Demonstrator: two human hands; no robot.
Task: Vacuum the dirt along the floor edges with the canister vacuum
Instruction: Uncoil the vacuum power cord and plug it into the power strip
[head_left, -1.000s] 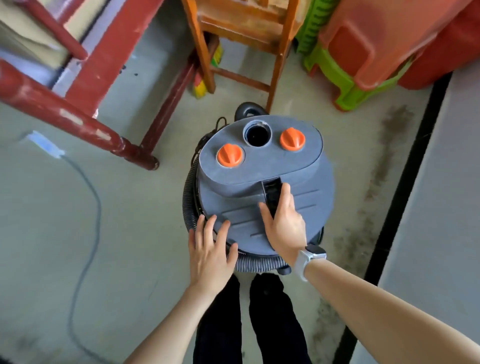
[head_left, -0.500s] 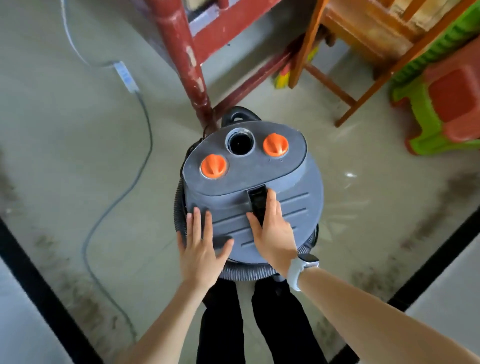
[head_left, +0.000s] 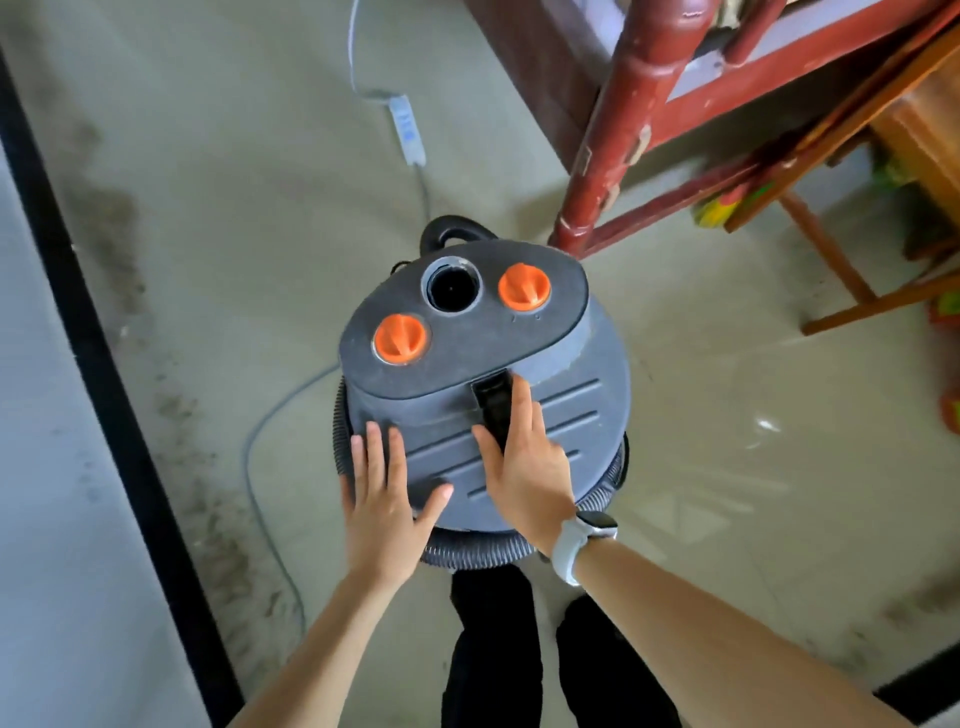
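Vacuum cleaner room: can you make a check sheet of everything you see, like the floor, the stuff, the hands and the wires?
Surface: grey floor, with a dark dirt band along the black edge strip on the left.
Job's things: grey canister vacuum upright, two orange knobs, an open round port, ribbed hose wrapped round its base.
Clutter: bright toy under the furniture.
Hands: left hand flat on the lid, fingers straight; right hand lies over the black latch, fingers straight.
Cables: grey cord runs across the floor to a white power strip.
Surroundings: red furniture leg, wooden chair at right.
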